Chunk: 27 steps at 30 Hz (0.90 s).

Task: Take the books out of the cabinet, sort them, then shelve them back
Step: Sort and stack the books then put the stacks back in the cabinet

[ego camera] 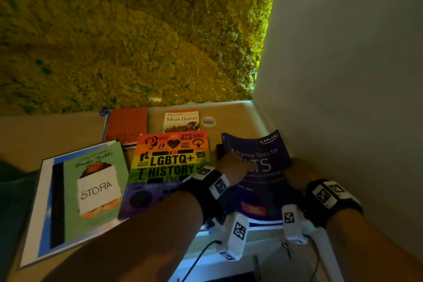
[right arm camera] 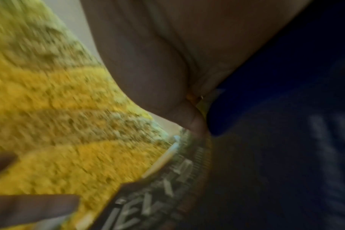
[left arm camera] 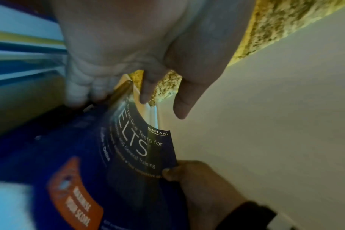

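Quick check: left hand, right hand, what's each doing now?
Left hand: grips the Kaplan book's left edge.
Right hand: pinches its right edge.

back: yellow-green moss wall (ego camera: 137, 30) | right: plain pale wall (ego camera: 343, 75) | below: tan surface (ego camera: 45, 135) | light: dim

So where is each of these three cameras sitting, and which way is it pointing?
Head: worn on the head, looking down at books on a beige surface; both forearms show, left hand and right hand on the purple Kaplan book.
Left wrist: looks along the left hand at that book; the right hand's thumb pinches its edge.
Right wrist: blurred; looks past the right hand at a yellow-green mossy wall.
Shared: head and left wrist both show the Kaplan book.
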Motion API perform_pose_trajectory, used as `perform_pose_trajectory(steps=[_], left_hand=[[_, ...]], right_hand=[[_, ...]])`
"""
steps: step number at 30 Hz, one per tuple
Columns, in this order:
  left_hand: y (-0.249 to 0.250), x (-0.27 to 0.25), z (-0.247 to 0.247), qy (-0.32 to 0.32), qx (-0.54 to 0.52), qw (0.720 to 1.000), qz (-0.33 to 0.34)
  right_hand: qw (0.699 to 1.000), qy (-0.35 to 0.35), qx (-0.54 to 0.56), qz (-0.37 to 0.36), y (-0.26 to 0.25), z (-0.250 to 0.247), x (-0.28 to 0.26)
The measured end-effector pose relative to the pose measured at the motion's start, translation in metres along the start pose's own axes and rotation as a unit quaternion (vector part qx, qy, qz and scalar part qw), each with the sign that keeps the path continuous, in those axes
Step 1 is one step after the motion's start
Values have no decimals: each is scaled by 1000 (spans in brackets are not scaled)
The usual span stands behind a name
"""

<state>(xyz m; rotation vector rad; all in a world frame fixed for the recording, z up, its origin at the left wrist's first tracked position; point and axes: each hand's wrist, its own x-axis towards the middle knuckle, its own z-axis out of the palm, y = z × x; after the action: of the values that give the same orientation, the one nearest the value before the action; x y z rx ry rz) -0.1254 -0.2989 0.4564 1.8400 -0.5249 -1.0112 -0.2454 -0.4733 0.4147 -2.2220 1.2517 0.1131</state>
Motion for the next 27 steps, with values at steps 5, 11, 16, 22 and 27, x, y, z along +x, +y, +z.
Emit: perform_pose_trajectory(steps=[5,11,16,22,27], left_hand=[[1,-17,-5,-3,-117,993,11],[-3,-60,-82,99,-158,975,121],[-53,-78,-175,211,-103,968,89],[-120,-77,-200,162,64,984,27],[-129,-79,-209,105,-14,994,5]], right_hand=[[997,59,36,-17,-7,8,-16],[965,96,106,-218,-91,15,-37],[971,34,94,-219,-152,43,-44],[985,-111,-8,-134,-157,79,-56],[986,-107,88,-98,-141,96,-71]])
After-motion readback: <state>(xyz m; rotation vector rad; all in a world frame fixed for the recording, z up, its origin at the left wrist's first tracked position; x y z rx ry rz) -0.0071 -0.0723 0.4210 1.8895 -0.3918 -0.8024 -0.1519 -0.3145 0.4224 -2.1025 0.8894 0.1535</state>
